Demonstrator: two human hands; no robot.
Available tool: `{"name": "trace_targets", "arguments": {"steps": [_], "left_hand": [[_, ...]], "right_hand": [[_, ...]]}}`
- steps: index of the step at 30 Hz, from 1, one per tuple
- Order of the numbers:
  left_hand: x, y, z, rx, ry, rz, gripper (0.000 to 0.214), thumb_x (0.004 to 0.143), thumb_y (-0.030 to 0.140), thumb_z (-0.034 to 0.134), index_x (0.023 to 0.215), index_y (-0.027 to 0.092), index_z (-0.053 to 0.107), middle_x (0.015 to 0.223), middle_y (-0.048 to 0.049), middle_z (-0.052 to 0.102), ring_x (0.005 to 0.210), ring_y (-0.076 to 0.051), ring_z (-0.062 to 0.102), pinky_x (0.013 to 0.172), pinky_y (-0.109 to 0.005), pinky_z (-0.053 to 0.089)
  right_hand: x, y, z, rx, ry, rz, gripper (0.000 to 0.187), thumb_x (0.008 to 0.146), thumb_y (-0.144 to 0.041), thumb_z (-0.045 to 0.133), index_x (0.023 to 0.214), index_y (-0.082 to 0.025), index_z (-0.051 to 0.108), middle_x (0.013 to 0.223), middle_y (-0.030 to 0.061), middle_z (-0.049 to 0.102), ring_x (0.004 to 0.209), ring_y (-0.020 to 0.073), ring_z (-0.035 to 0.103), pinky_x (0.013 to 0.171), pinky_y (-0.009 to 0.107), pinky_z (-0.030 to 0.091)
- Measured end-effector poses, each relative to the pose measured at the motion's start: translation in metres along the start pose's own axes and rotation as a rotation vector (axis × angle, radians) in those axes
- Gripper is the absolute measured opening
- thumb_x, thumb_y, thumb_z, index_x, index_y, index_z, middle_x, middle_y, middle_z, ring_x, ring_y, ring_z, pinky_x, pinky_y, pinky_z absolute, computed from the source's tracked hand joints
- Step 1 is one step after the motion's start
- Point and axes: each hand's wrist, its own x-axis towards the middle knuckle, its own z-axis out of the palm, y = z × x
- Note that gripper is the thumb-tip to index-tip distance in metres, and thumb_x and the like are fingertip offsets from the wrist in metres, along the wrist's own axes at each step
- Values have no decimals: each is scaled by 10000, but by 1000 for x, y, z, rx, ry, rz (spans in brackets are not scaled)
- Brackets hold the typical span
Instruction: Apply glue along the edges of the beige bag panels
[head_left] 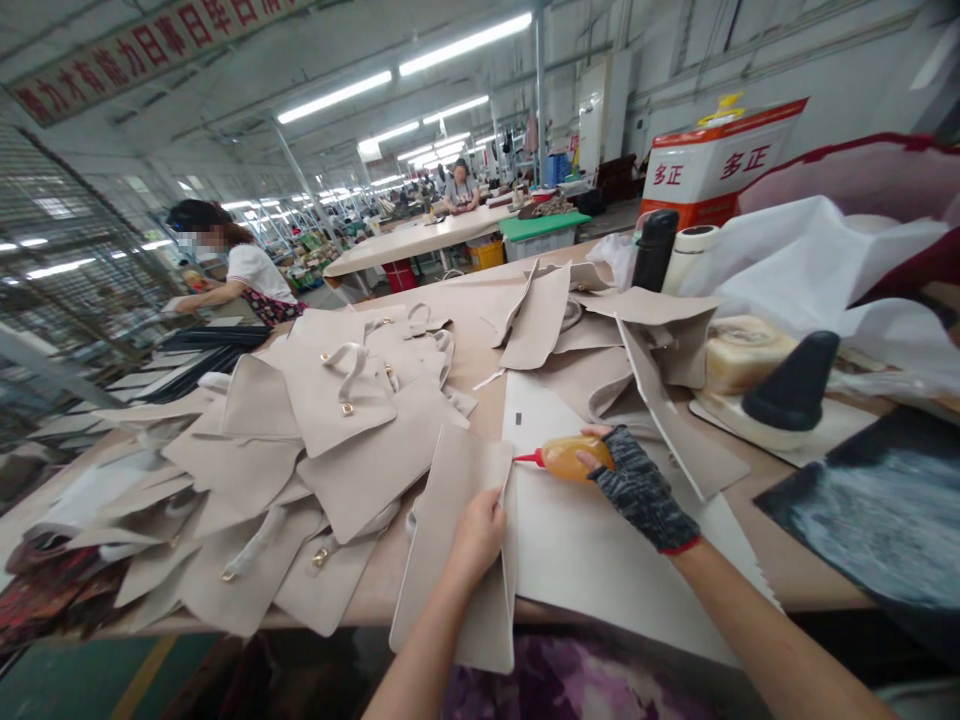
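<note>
- Worktable: one, tan top. It carries the bottle and everything listed below except the co-workers.
- Heap of beige cut pieces: too many and too overlapped to count. Several carry straps and brass studs. The heap lies left of the bottle and beyond it, crowding the table on that side.
- White wrapping: one crumpled pile, far right of the bottle.
- White sheet: one, flat, directly beneath the bottle.
- Dark board: one, right of the bottle, at the table edge.
- Beige panel: one, just left of the bottle. Its right edge meets the nozzle tip and its near end overhangs the table.
- Co-workers: two. One person is far left of the bottle, another far beyond it.
- Black cone: one, upright, right of the bottle.
- Black flask and white roll: one each, side by side, beyond the bottle.
- Right hand: in a dark knitted fingerless glove, wrapped around the bottle.
- Left hand: bare, fingers closed on the panel's right edge, just below the nozzle.
- Bottle: one, orange, lying almost level, red nozzle pointing left.
</note>
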Motion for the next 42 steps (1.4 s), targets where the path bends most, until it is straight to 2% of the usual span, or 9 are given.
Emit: {"name": "trace_targets", "arguments": {"steps": [13,17,27,32,42], "left_hand": [[0,4,-1,13,-14,-9,402,822,131,370,1123,181,631,1148,-58,659,1066,-174,587,942,-250,416],[0,4,-2,1,-13,5,407,820,134,365,1133,152,627,1145,-81,656,1067,-185,586,944,-255,414],[-2,5,-2,-4,-12,13,389,822,128,376,1107,174,637,1135,-67,663,1050,-184,592,932,-263,423],[-1,4,-1,1,-5,15,398,823,135,372,1129,148,626,1151,-81,656,1065,-187,587,946,-261,418],[-2,6,-3,5,-18,39,403,818,126,370,1131,144,624,1143,-75,659,1054,-186,588,933,-247,418]], "right_hand": [[20,9,0,48,-56,13,337,841,-443,489,1064,-196,541,1052,107,605,994,265,576,915,458,452],[21,6,-1,60,-57,36,343,841,-451,478,1057,-192,540,1054,114,606,1008,275,575,923,445,446],[16,6,-6,59,-79,87,340,807,-460,513,1024,-203,562,985,93,624,903,257,593,852,440,477],[11,5,-6,85,-91,101,326,797,-443,525,1024,-211,555,1010,90,625,934,256,592,871,436,473],[-7,-10,-14,122,-156,142,309,804,-433,526,1017,-212,556,985,84,627,905,249,603,857,423,488]]}}
